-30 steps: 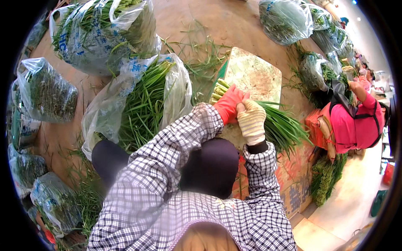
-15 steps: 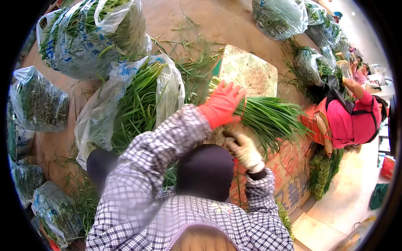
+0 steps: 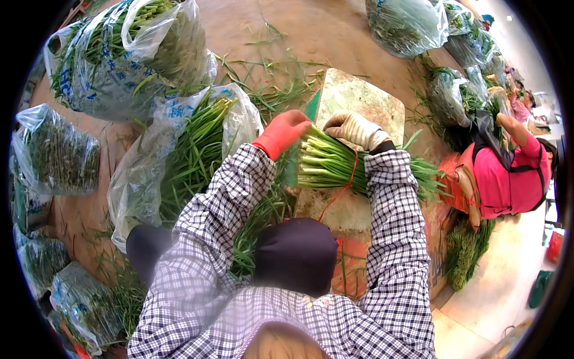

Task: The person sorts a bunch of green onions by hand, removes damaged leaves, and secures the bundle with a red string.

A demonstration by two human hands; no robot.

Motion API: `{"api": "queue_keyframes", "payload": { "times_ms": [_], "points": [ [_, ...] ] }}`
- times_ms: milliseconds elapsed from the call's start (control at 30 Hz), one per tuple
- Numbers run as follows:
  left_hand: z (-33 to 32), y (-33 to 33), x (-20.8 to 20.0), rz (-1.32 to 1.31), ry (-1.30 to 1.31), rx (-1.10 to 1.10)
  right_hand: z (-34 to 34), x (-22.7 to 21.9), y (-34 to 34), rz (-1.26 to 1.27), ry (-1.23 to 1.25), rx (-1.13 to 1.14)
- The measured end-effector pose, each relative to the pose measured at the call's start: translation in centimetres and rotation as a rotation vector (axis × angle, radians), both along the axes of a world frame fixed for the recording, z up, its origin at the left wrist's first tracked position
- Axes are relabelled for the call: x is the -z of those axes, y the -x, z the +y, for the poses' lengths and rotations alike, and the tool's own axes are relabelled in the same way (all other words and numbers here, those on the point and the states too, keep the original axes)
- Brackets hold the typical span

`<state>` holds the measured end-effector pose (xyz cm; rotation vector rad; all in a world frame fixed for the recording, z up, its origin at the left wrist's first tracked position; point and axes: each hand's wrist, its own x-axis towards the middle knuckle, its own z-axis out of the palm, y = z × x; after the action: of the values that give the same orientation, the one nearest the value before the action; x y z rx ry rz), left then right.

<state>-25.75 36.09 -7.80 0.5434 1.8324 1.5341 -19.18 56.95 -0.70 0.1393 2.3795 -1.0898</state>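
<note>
A bundle of green chives (image 3: 326,158) with pale stalk ends at its left lies across a worn board (image 3: 353,96). A thin red tie (image 3: 353,170) goes over the bundle, and one end trails toward my lap. My left hand (image 3: 284,133), in a red glove, pinches at the far corner of the stalk ends. In a dirty whitish glove, my right hand (image 3: 357,130) has its fingers curled against the bundle's far edge; its thumb is hidden. My right sleeve covers part of the leaves.
Left of the board an opened plastic bag (image 3: 134,173) holds loose chives (image 3: 197,134). A large filled bag (image 3: 113,72) stands behind it. Leaf scraps (image 3: 281,90) litter the floor. A person in pink (image 3: 508,173) sits at the right, near more filled bags (image 3: 406,27).
My left hand has slid left off the bundle's middle to the stalk ends. My right hand has risen from near my lap to the bundle's far edge. The red tie's trailing end now shows.
</note>
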Motion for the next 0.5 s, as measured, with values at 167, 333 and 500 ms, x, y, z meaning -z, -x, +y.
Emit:
{"api": "queue_keyframes", "payload": {
  "times_ms": [167,333,500],
  "points": [
    [0.3,-1.3,1.5,-0.018,-0.287,-0.080,-1.1,-2.1,-1.3,0.049,0.013,0.049],
    [-0.1,-2.5,1.9,-0.092,-0.442,-0.126,-1.5,-3.1,-2.3,0.026,0.088,0.059],
    [-0.4,-3.6,-0.1,-0.192,-0.498,-0.110,-1.4,-3.1,-3.9,0.134,0.117,0.056]
  ]
}}
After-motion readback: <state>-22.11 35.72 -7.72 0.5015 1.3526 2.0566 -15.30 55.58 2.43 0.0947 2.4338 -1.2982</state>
